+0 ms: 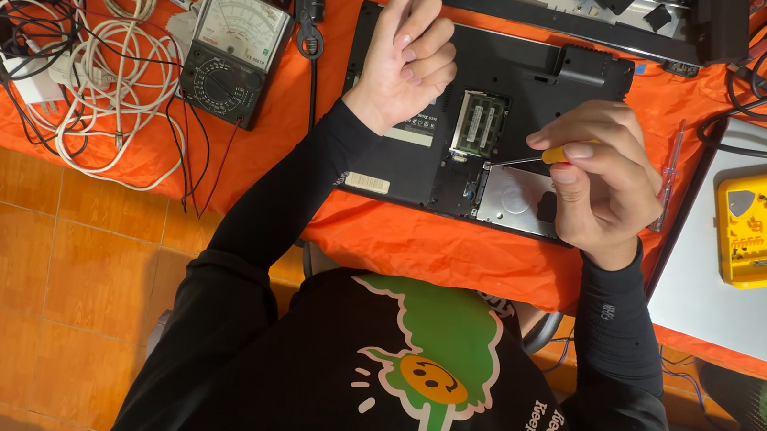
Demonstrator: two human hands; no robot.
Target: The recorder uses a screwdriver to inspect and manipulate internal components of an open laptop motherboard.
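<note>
We pinch a small yellow-handled screwdriver (544, 155) in our right hand (600, 178), fingers pressed around the handle, its tip at the edge of the silver hard drive (512, 201) in the open bay of the upturned black laptop (481, 121). Our left hand (409, 50) is raised above the laptop's left part, index finger up, other fingers curled, holding nothing. An analog multimeter (234, 52) lies well to the left on the orange cloth (419, 244).

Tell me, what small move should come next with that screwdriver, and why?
Probably settle the screwdriver tip into the corner of the silver hard drive in the opened laptop. The right hand holds the tool angled there, while the left hand is lifted off, so steadying the laptop may help.
</note>
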